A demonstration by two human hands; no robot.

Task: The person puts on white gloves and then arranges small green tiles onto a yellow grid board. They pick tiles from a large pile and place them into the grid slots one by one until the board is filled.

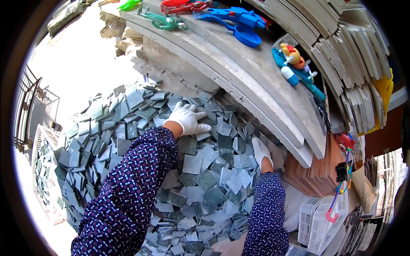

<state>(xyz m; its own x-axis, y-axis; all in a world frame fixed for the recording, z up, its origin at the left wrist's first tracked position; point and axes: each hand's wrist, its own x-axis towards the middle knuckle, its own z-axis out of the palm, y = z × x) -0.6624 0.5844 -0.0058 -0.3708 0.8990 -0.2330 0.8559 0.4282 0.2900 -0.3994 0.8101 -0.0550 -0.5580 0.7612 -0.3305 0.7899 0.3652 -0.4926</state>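
Observation:
A large heap of grey-green stone tiles lies before me, mostly small flat squares with some broken bits. My left hand, in a white glove, rests on the upper part of the heap with its fingers spread over the tiles. At the heap's right side is my right hand, also gloved in white. Its fingers look stretched out against the edge of the pile, though some are partly hidden. I see no tile gripped in either hand. Dark blue patterned sleeves cover both forearms.
Thick pale slabs rise beyond the heap, bearing plastic toys. Reddish-brown tiles stand stacked at right, above white plastic baskets. A pale crate of tile pieces is at left. Stacked slabs fill the upper right.

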